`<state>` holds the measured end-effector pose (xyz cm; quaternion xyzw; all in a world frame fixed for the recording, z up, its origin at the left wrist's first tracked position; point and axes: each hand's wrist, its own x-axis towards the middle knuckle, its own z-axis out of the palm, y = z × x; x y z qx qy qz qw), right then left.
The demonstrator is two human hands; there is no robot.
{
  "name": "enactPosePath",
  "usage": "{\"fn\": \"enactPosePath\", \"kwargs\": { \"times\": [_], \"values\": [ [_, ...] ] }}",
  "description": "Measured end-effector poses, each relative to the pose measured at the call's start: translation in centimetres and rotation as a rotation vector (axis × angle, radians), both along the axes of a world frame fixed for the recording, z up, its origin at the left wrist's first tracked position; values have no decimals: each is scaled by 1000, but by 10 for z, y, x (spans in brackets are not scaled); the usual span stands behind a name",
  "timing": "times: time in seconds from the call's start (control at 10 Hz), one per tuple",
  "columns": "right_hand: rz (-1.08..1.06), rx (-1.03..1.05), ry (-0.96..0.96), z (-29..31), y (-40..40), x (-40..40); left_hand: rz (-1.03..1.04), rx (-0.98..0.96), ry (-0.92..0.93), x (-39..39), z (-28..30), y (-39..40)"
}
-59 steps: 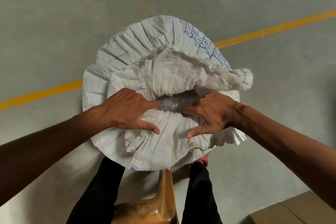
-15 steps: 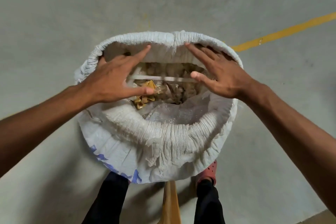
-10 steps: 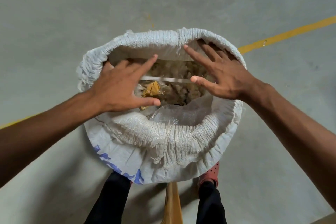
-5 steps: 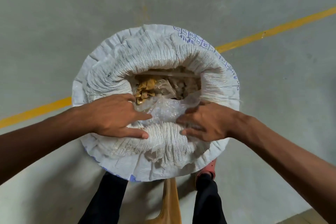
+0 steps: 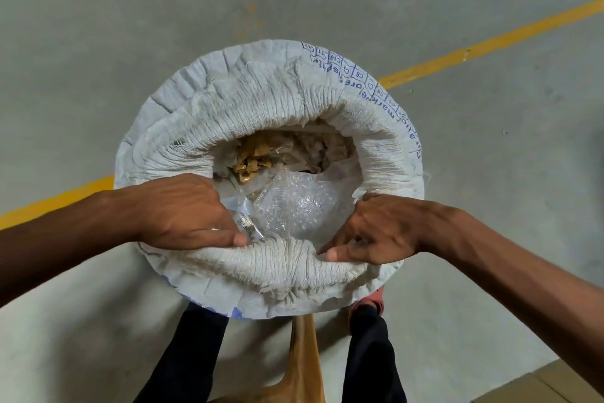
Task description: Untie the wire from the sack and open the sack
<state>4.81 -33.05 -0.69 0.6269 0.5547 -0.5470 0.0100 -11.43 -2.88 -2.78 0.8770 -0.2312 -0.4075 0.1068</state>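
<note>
Looking down at the sack (image 5: pixel 271 115), we'd say we're pretty much at the end of this one. Its mouth is wide open, the rim rolled down in a thick ring all round, and we can see bubble wrap (image 5: pixel 304 203) and some brown scraps (image 5: pixel 251 157) inside. No wire anywhere in view, so that part looks done. Our left hand (image 5: pixel 186 209) pinches the near rim, thumb outside and fingers tucked in; our right hand (image 5: pixel 379 229) grips the same rim a bit further along. The sack stands on the grey floor (image 5: pixel 98 43) right in front of our legs. What's left, we reckon, is just tidying that near edge down.
</note>
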Motion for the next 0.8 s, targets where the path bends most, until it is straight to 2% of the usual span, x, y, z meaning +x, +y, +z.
{"fn": "enactPosePath", "kwargs": {
  "times": [0.2, 0.3, 0.4, 0.5, 0.6, 0.7, 0.8],
  "values": [
    [67, 41, -29, 11, -2, -11, -65, -64, -17, 5, 21, -14],
    [155, 71, -87, 12, -5, -17, -35, -126, -151, -1, 23, -17],
    [123, 148, -187, 11, -7, -19, 20, -103, -180, -4, 26, -22],
    [38, 202, -246, 11, -7, -15, 165, -53, -172, 2, 29, -27],
    [-140, 218, -266, 11, 0, -7, 316, -57, -216, 11, 27, -26],
    [-306, 297, -281, 13, 5, -2, 378, -67, -254, 17, 30, -31],
    [-380, 327, -353, 23, 13, 6, 412, -57, -289, 22, 45, -35]
  ]
}}
